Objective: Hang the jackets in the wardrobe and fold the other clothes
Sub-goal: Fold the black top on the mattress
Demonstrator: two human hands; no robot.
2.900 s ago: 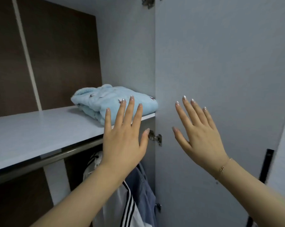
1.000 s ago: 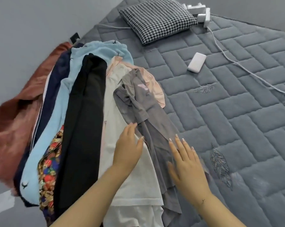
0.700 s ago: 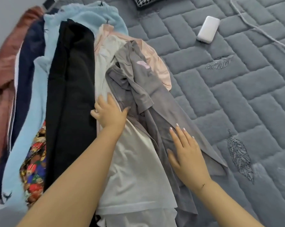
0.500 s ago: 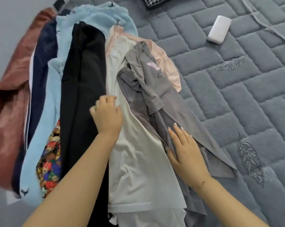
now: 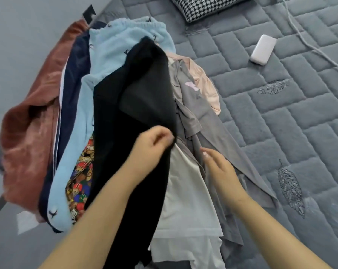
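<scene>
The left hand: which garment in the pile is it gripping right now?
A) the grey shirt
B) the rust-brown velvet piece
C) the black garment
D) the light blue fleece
C: the left hand has its fingers curled around the edge of the black garment, lifting it off the white one beneath.

open quilted mattress [image 5: 280, 117] right of clothes pile [image 5: 110, 78], power bank [image 5: 263, 49] and cable [image 5: 308, 43] far corner

A row of overlapping garments [image 5: 110, 55] lies on the quilted grey mattress [image 5: 280, 113], left of the white rectangular power bank [image 5: 263, 49] and the houndstooth pillow [image 5: 205, 5].
</scene>
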